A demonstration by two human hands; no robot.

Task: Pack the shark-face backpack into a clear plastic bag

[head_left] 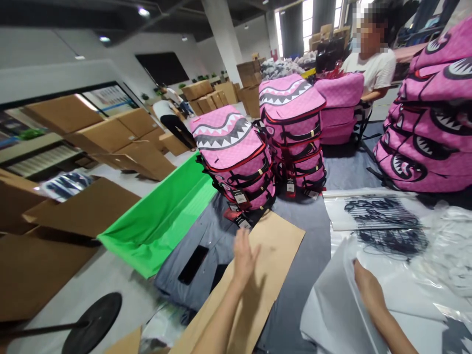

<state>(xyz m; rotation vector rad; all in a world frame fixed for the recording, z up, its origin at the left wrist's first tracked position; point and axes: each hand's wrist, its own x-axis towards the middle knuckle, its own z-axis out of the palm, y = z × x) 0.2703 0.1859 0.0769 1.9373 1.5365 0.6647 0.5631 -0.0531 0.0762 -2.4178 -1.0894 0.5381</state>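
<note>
Right grip (368,289) pinching white sheet (335,292); left grip (244,259) loose over brown paper (277,246), stacked pink backpacks (236,147) just beyond.

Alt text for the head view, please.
The right hand holds a white sheet; the left hand is open over brown cardboard on a grey-covered table. Pink shark-mouth backpacks stand stacked beyond; a black phone lies left.
</note>
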